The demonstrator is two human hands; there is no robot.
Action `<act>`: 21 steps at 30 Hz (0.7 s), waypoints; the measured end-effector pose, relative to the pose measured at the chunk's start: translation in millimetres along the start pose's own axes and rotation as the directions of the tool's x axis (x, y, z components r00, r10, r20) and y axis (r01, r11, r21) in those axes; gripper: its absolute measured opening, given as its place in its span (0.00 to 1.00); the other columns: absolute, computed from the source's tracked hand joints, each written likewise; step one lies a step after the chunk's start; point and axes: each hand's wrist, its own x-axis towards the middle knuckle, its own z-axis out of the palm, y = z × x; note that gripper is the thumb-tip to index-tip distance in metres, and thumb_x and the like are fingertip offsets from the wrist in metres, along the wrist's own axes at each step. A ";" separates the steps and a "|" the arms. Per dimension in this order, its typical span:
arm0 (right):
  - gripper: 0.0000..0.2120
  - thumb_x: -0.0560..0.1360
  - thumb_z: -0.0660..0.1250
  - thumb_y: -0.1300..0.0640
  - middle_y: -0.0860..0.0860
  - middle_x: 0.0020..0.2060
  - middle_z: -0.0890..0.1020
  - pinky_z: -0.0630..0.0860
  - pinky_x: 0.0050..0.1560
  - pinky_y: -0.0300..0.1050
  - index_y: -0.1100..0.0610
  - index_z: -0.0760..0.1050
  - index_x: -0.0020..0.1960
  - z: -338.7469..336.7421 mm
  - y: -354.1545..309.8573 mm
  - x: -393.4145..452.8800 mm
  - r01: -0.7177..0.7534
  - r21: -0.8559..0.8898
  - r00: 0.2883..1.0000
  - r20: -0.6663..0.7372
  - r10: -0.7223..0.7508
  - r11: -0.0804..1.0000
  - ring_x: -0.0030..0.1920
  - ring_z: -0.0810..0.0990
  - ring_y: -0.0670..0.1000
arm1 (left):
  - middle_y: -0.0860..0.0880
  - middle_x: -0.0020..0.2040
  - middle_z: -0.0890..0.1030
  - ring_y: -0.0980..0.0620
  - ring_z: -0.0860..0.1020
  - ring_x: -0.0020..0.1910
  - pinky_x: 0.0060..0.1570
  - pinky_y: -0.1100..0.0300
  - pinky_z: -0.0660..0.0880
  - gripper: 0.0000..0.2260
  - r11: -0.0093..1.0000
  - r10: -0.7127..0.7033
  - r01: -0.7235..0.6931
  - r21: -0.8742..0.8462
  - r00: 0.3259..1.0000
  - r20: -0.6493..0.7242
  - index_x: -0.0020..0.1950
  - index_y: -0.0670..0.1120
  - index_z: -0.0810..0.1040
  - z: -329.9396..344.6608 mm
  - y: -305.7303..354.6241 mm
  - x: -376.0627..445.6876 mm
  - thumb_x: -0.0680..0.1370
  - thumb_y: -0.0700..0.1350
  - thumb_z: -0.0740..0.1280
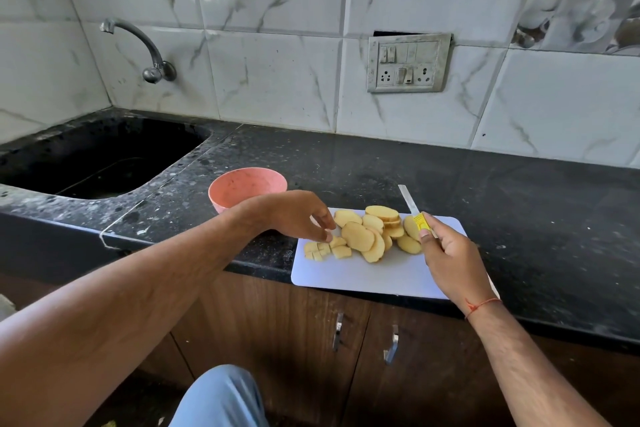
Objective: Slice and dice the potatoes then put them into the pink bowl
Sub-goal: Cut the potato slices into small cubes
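Slicing looks done, dicing barely begun: potato slices (pixel 367 236) piled on cutting board (pixel 363 274), left hand (pixel 304 217) pinching few diced pieces (pixel 322 250), right hand (pixel 450 260) grasping knife (pixel 414 210), pink bowl (pixel 247 188) apparently empty.

Left hand (pixel 300 217) is reaching forward on an extended arm, fingertips curling downward, pinching a piece. Right hand (pixel 446 255) is gripping a handle, thumb lying along its top.
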 end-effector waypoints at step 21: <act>0.21 0.85 0.62 0.50 0.46 0.50 0.83 0.73 0.51 0.40 0.49 0.72 0.77 -1.4 -2.3 -0.9 -0.012 0.001 1.000 -0.003 0.012 1.000 0.49 0.77 0.44 | 0.58 0.44 0.82 0.58 0.79 0.42 0.42 0.62 0.76 0.14 1.000 -0.022 0.021 -0.015 0.997 -0.071 0.56 0.53 0.87 22.6 12.4 18.7 0.74 0.55 0.80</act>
